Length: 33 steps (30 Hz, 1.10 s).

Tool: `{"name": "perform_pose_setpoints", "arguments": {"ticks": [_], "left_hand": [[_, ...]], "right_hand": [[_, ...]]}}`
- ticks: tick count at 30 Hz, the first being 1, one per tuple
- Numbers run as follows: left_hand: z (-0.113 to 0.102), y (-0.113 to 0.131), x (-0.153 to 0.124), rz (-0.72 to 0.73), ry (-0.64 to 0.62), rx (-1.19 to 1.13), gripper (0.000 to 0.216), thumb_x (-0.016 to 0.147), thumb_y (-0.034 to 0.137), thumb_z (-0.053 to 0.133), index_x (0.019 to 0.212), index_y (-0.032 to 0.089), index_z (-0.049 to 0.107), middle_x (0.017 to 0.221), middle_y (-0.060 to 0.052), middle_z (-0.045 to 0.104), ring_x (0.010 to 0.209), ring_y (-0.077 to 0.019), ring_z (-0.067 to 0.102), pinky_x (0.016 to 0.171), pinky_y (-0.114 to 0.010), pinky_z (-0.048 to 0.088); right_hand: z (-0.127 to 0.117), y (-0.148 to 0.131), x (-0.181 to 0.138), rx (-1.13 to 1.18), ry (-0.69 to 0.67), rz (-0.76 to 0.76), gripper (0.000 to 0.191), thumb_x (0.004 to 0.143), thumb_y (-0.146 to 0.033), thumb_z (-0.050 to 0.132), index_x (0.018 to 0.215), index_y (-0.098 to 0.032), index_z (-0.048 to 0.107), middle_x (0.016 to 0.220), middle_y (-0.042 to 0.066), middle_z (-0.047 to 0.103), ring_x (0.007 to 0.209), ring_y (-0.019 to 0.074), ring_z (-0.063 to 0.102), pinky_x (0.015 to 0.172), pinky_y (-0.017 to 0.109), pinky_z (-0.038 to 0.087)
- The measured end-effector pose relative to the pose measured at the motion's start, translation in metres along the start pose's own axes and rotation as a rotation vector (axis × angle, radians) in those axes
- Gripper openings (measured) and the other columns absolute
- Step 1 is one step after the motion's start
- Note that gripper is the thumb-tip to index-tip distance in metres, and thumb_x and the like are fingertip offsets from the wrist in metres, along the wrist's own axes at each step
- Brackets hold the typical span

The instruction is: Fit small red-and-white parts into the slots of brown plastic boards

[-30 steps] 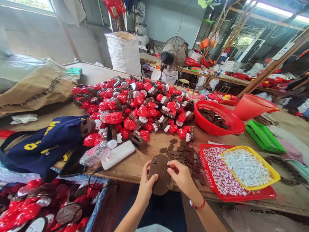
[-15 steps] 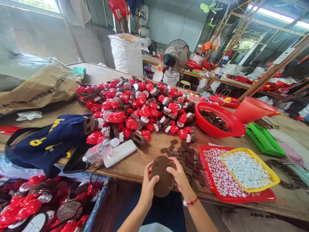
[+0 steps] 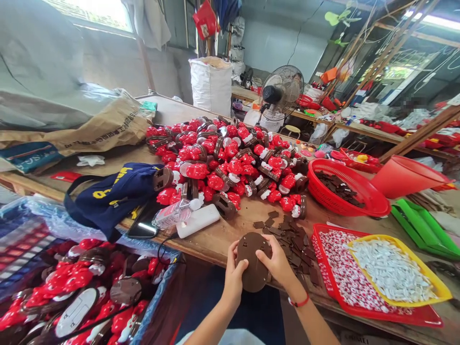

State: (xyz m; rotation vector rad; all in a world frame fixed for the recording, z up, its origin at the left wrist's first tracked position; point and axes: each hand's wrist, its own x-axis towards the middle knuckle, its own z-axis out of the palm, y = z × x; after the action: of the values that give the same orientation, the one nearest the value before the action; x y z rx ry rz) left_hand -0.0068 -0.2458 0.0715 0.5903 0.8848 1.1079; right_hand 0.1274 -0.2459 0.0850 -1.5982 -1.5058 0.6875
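Observation:
Between my two hands is a brown oval plastic base [image 3: 253,278], its flat face turned up, at the table's front edge. My left hand [image 3: 234,274] grips its left side, thumb lying on the face. On the right side my right hand [image 3: 279,262] holds it, thumb pressed on the upper face. Whatever lies under the base is hidden. Just beyond my right hand are loose brown plastic pieces [image 3: 293,239]. A large heap of red and white toy figures with brown bases [image 3: 226,167] covers the middle of the table.
To the right stand a red basket of brown pieces [image 3: 384,207], a red tray of small printed parts [image 3: 413,317] and a yellow tray of white pieces [image 3: 445,293]. A bottle [image 3: 170,215], white power bank [image 3: 199,221] and navy bag [image 3: 115,194] lie left. A lined bin [image 3: 163,280] holds more figures.
The view has swung left, so everything sits further right and more of the bin shows. Both hands still hold the base; my right thumb stays on its face.

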Motion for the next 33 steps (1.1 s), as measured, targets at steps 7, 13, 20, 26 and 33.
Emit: {"name": "perform_pose_setpoints", "arguments": {"ticks": [7,13,20,26,33], "left_hand": [[0.004,0.009,0.004,0.007,-0.016,0.051,0.042,0.061,0.023,0.055,0.102,0.025,0.046,0.092,0.000,0.057,0.083,-0.0167,0.053,0.072,-0.028,0.041],[0.013,0.024,0.009,0.072,-0.048,0.134,0.043,0.059,0.022,0.055,0.101,0.023,0.047,0.088,0.000,0.056,0.082,-0.0167,0.053,0.075,-0.029,0.041],[0.023,0.021,0.010,0.035,-0.050,0.135,0.042,0.059,0.022,0.054,0.100,0.023,0.047,0.082,0.001,0.056,0.076,-0.0148,0.052,0.070,-0.027,0.041],[0.016,0.031,0.028,0.007,0.053,0.090,0.043,0.058,0.021,0.053,0.101,0.023,0.047,0.079,0.002,0.055,0.073,-0.0141,0.051,0.064,-0.024,0.040],[0.024,0.032,0.027,-0.011,0.002,0.085,0.042,0.058,0.021,0.054,0.100,0.023,0.049,0.079,0.002,0.056,0.076,-0.0146,0.052,0.066,-0.024,0.040]], "right_hand": [[0.001,0.001,-0.002,-0.030,0.076,-0.027,0.034,0.073,-0.037,0.052,0.100,-0.017,0.049,0.100,0.008,0.051,0.091,0.0175,0.052,0.074,0.029,0.046],[0.003,-0.004,-0.010,-0.062,0.214,-0.068,0.017,0.074,-0.031,0.050,0.086,-0.019,0.053,0.108,0.009,0.047,0.101,0.0188,0.046,0.080,0.031,0.043],[-0.007,-0.014,-0.014,0.143,0.384,0.002,0.016,0.074,-0.032,0.049,0.069,-0.017,0.050,0.096,0.008,0.053,0.093,0.0178,0.049,0.076,0.031,0.042],[-0.035,-0.014,-0.015,0.622,0.617,0.173,0.023,0.066,-0.038,0.058,0.072,-0.019,0.046,0.078,0.001,0.054,0.062,0.0097,0.048,0.050,0.020,0.039],[-0.042,-0.015,-0.013,0.774,0.641,0.211,0.024,0.062,-0.035,0.062,0.069,-0.019,0.047,0.075,0.000,0.054,0.063,0.0084,0.049,0.053,0.019,0.040]]}}
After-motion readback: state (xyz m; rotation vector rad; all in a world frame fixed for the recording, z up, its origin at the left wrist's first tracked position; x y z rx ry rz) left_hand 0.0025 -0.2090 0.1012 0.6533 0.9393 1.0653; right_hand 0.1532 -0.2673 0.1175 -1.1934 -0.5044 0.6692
